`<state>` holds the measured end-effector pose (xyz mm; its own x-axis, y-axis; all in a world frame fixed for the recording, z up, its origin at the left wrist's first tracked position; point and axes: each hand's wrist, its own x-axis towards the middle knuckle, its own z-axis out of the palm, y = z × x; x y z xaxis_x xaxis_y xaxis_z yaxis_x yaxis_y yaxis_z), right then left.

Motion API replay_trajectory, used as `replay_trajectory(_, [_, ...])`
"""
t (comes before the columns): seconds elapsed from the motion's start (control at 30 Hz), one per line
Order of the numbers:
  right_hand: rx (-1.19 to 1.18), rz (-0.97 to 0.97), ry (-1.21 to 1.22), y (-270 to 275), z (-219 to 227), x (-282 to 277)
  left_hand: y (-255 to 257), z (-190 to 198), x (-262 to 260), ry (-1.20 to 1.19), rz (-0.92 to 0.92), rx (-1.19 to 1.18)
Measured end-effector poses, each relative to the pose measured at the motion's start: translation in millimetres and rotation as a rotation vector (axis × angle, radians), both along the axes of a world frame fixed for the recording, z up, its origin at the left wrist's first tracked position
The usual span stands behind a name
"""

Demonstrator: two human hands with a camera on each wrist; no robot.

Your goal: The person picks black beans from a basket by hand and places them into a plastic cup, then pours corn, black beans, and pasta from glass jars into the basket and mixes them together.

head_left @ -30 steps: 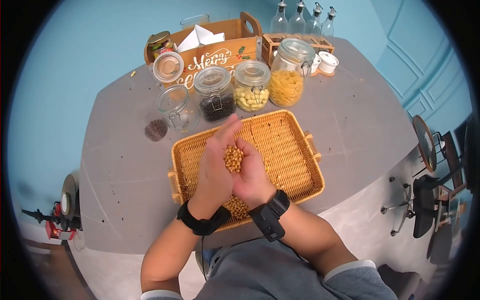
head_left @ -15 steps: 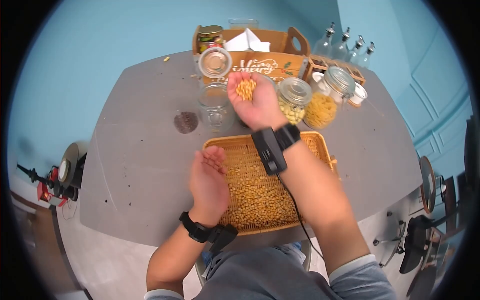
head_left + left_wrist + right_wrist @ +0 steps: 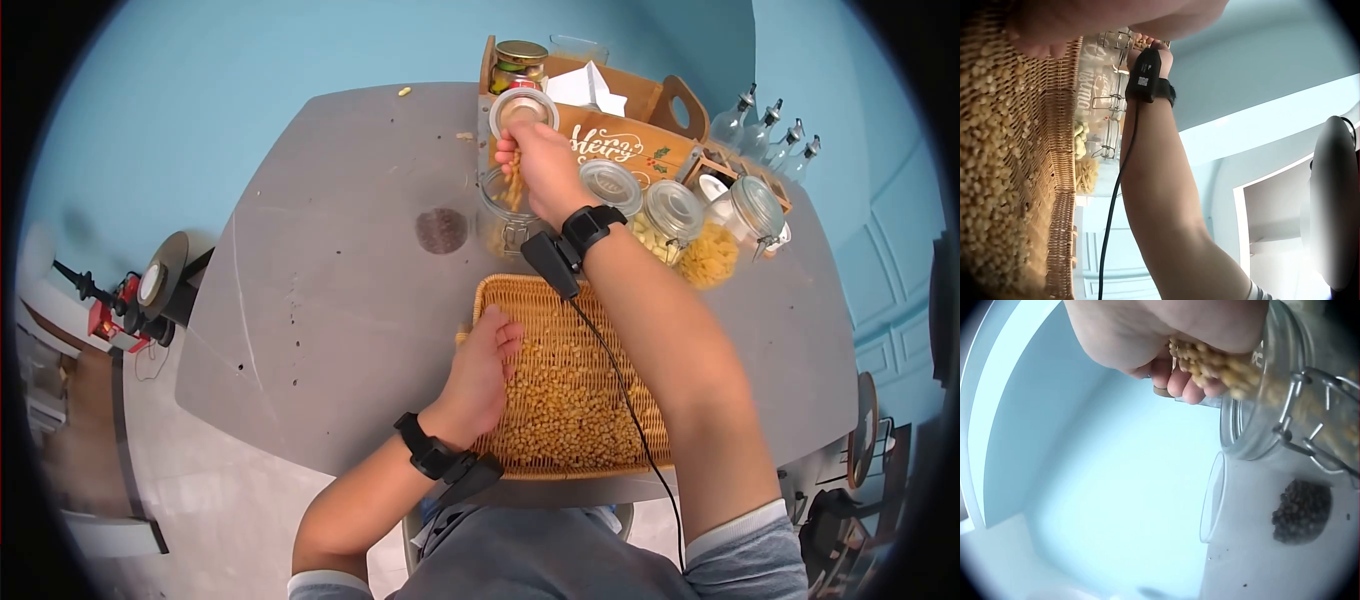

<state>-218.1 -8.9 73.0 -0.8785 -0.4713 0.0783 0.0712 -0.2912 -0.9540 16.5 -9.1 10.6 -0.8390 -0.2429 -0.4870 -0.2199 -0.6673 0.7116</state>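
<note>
In the head view, the right hand (image 3: 547,170) is tipped over the mouth of an open glass jar (image 3: 508,236), its fingers curled around yellow kernels. A stream of kernels (image 3: 1225,370) drops from it into the jar (image 3: 1324,409) in the right wrist view. The left hand (image 3: 474,378), fingers loosely bent and holding nothing, rests at the left side of a wicker basket (image 3: 548,312). Many kernels (image 3: 570,425) cover the basket's near part. The left wrist view has part of the left hand (image 3: 1116,17) beside the basket's kernels (image 3: 991,156).
A glass of dark beans (image 3: 441,231) stands left of the jar. To its right are closed jars, one with pasta (image 3: 709,254). Behind them sit a wooden crate (image 3: 640,120) and several glass bottles (image 3: 765,138). A cable (image 3: 625,385) hangs from the right wrist camera across the basket.
The hands were together over the basket, then parted. The right hand has carried kernels to the open jar and turned over, spilling them. The left hand has stayed by the basket's left side.
</note>
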Motion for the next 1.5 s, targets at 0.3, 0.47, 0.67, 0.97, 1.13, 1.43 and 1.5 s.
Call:
replay_trajectory(0.3, [0.607, 0.072, 0.536, 21, 13, 29, -9, -8, -13, -0.020, 0.029, -0.018])
replay_trajectory(0.47, [0.680, 0.091, 0.721, 33, 10, 39, -11, 7, -5, 0.137, 0.069, 0.000])
replay_trajectory(0.67, [0.673, 0.373, 1.008, 114, 7, 92, -33, 32, 21, 0.283, 0.131, -0.029])
replay_trajectory(0.97, [0.789, 0.578, 1.235, 155, -74, 129, -26, 26, 24, 0.222, 0.109, -0.082])
replay_trajectory(1.13, [0.779, 0.662, 1.140, 127, -69, 118, -31, 21, 24, 0.237, 0.115, -0.066])
replay_trajectory(1.43, [0.544, 0.648, 1.327, 121, -83, 158, -36, 17, 25, 0.240, 0.114, 0.012])
replay_trajectory(1.5, [0.557, 0.649, 1.288, 122, -80, 160, -39, 16, 26, 0.249, 0.095, 0.024])
